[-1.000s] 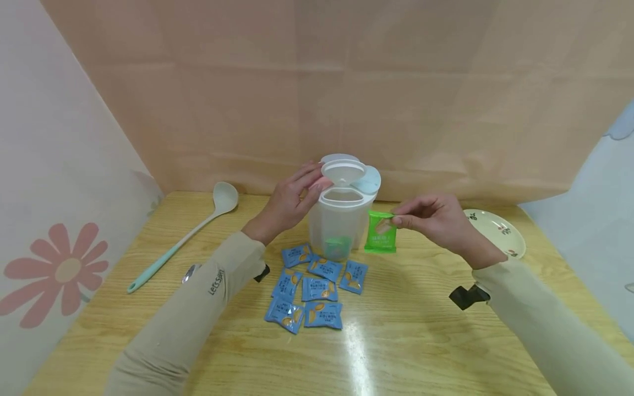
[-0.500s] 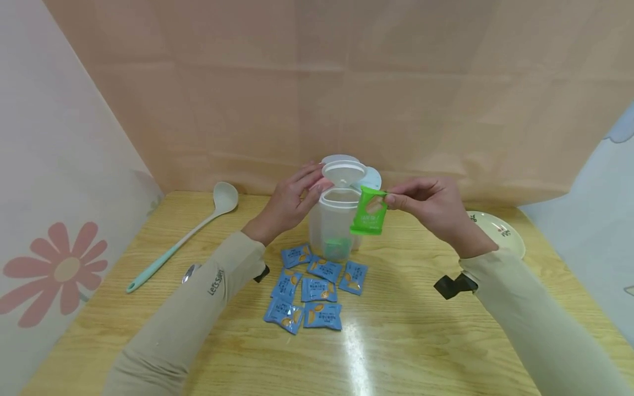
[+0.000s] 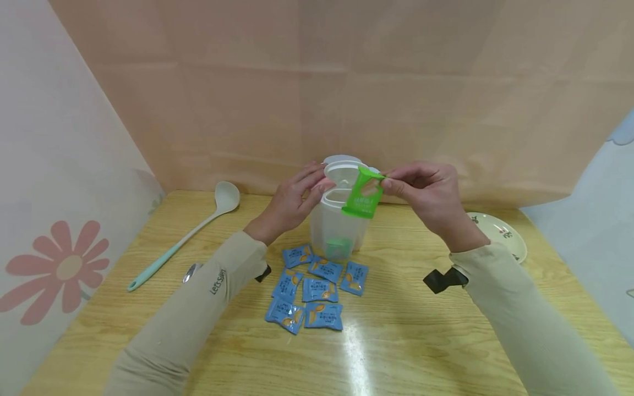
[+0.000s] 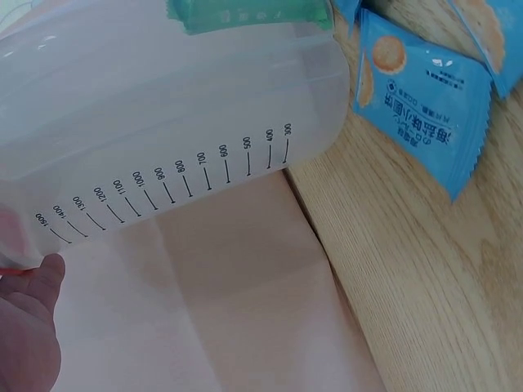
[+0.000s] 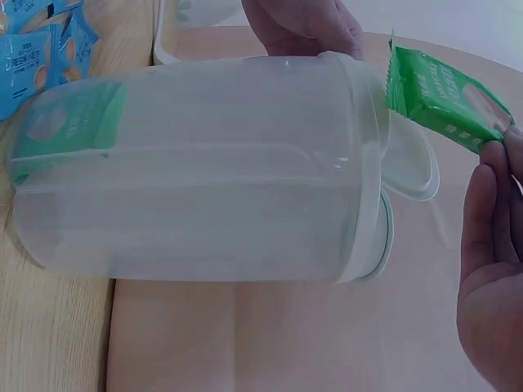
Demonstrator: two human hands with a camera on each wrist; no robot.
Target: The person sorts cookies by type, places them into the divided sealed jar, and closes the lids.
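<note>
The right hand (image 3: 426, 190) pinches a green packet (image 3: 364, 195) by its top seam between thumb and fingertips, so it hangs just above the open mouth of the clear plastic container (image 3: 339, 225). The left hand (image 3: 292, 198) has its fingers curled against the container's upper left side, at the flipped-up lid (image 3: 342, 171), steadying it. The container stands upright at the far middle of the bench (image 3: 421, 341); through its wall another green packet (image 3: 338, 246) shows lying at the bottom.

The held packet looks very light and soft, a crinkly film wrapper that bends under its own weight; the flat sealed edge seems the surest place to grip, since squeezing the middle could crush whatever is inside. The container looks light and nearly empty, so it might tip if nudged at the rim.

Nearer on the bench lies a cluster of blue packets (image 3: 317, 286). A pale ladle (image 3: 188, 236) rests to the left, a patterned plate (image 3: 500, 234) to the right
</note>
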